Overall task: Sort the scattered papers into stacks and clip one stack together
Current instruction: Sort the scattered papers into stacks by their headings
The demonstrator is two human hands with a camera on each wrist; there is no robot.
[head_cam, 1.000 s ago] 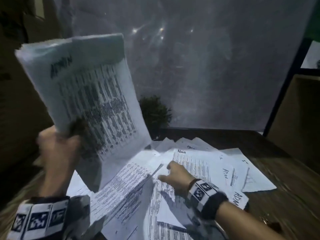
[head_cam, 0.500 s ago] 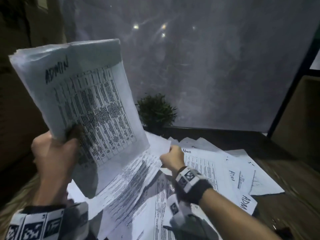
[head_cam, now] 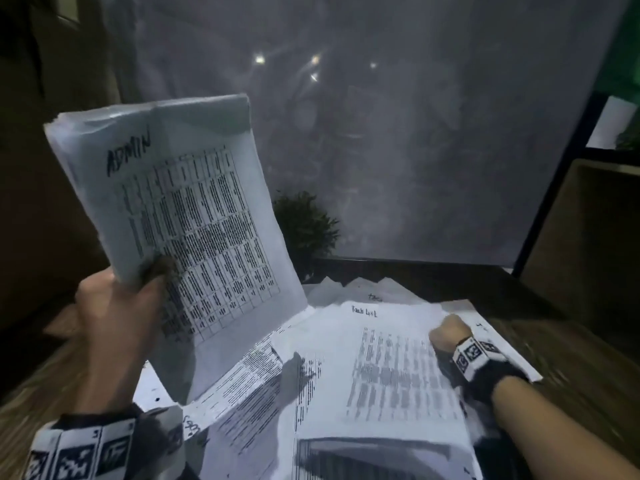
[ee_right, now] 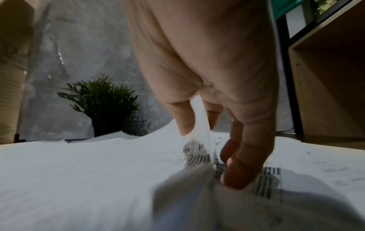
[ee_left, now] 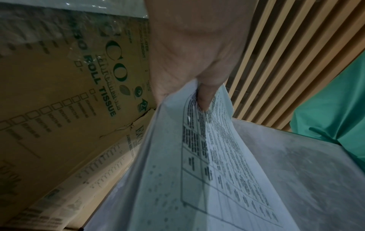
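Note:
My left hand grips a thick stack of papers by its lower left edge and holds it upright; the top sheet bears "ADMIN" and a printed table. In the left wrist view the thumb presses on that stack. Scattered printed sheets cover the wooden table. My right hand is at the right edge of a sheet headed "Task List". In the right wrist view thumb and fingers pinch that sheet's raised edge.
A small potted plant stands at the table's back edge before a grey plastic-covered wall. A wooden shelf unit is to the right. Cardboard boxes stand at the left.
My right hand has moved from the pile's middle to the right edge and pinched the "Task List" sheet there. The left hand's stack has come a little lower and nearer.

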